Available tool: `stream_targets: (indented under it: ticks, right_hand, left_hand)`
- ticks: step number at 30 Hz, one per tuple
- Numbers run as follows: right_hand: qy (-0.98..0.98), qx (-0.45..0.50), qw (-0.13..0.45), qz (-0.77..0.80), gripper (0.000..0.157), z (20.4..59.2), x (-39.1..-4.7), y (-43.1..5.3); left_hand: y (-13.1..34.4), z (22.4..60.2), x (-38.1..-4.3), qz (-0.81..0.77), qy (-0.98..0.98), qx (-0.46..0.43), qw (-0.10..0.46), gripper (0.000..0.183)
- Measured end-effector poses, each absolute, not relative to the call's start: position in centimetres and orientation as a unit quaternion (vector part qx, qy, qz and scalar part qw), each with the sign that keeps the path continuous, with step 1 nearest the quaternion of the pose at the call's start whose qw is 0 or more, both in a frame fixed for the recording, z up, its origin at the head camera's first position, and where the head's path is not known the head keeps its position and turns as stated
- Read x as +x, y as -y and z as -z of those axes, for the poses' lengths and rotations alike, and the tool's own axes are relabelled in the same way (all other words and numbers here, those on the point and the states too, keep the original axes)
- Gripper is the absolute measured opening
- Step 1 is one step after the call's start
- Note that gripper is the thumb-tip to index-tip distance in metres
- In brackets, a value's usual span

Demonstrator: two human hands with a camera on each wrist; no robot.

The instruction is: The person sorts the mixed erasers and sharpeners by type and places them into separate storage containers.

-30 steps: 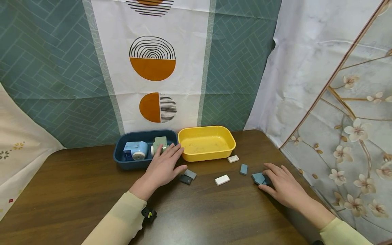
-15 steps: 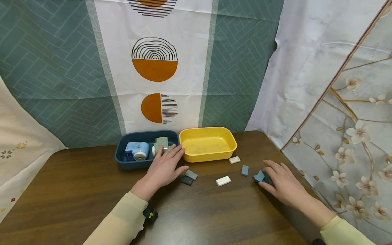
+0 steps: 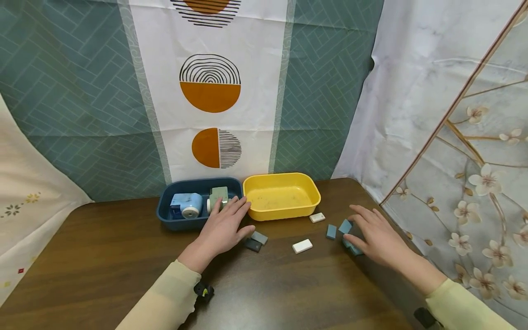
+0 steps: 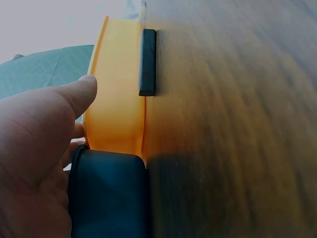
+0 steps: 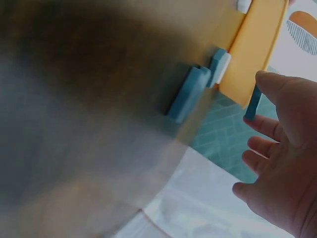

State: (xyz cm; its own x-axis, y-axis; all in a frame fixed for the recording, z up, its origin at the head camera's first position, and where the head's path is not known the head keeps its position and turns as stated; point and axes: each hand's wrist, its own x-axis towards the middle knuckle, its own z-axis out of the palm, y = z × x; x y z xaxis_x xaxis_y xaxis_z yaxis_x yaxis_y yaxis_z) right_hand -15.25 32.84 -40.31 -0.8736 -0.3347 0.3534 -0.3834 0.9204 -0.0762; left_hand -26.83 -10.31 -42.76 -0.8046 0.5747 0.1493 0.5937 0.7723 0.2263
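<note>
My right hand (image 3: 373,236) pinches a small blue-grey rectangular tile (image 3: 345,226) between thumb and index finger; in the right wrist view the held tile (image 5: 253,102) stands on edge off the table. Under that hand lie more blue-grey tiles (image 3: 354,249), partly covered. One single blue-grey tile (image 3: 331,231) lies just left of the held one. My left hand (image 3: 222,231) has its fingers extended over the front rim of a navy tray (image 3: 175,224), where it meets a yellow tray (image 3: 284,213). A dark grey tile (image 3: 253,245) and a lighter grey tile (image 3: 260,237) lie beside its thumb.
Two white tiles lie apart: one tile (image 3: 302,246) mid-table, another tile (image 3: 317,217) by the yellow tray's corner. The navy tray holds a light-blue toy-like item (image 3: 186,204) and a green one (image 3: 218,194). Curtains hang behind the brown table (image 3: 103,256).
My right hand has lifted one blue-grey tile off the cluster and moved slightly up and away from it, uncovering tiles beneath. My left hand stays at the navy tray's rim.
</note>
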Motion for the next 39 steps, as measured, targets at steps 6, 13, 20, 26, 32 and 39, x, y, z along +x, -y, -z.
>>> stream_targets:
  ticks: [6, 13, 20, 26, 32, 39]
  right_hand:
    - [0.961, 0.2, 0.176, -0.078, 0.043, 39.5, -16.6, -31.9]
    - [0.958, 0.208, 0.174, -0.09, 0.042, 38.7, -17.9, -30.9]
    - [0.963, 0.198, 0.153, -0.103, 0.043, 37.6, -19.6, -30.1]
    - [0.965, 0.19, 0.144, -0.105, 0.044, 37.0, -21.2, -29.4]
    - [0.968, 0.184, 0.131, -0.112, 0.045, 37.1, -22.1, -28.7]
    - [0.968, 0.183, 0.127, -0.117, 0.043, 37.2, -22.7, -28.0]
  left_hand:
    - [10.3, 42.6, -26.7, 0.132, 0.942, -0.307, 0.039, 0.08]
    - [10.3, 42.8, -26.6, 0.129, 0.942, -0.306, 0.037, 0.081]
    - [10.2, 42.7, -26.6, 0.124, 0.941, -0.31, 0.051, 0.08]
    - [10.3, 42.8, -26.5, 0.128, 0.941, -0.308, 0.048, 0.08]
    - [10.3, 42.7, -26.5, 0.124, 0.942, -0.309, 0.05, 0.08]
    - [10.4, 42.8, -26.5, 0.12, 0.942, -0.309, 0.047, 0.08]
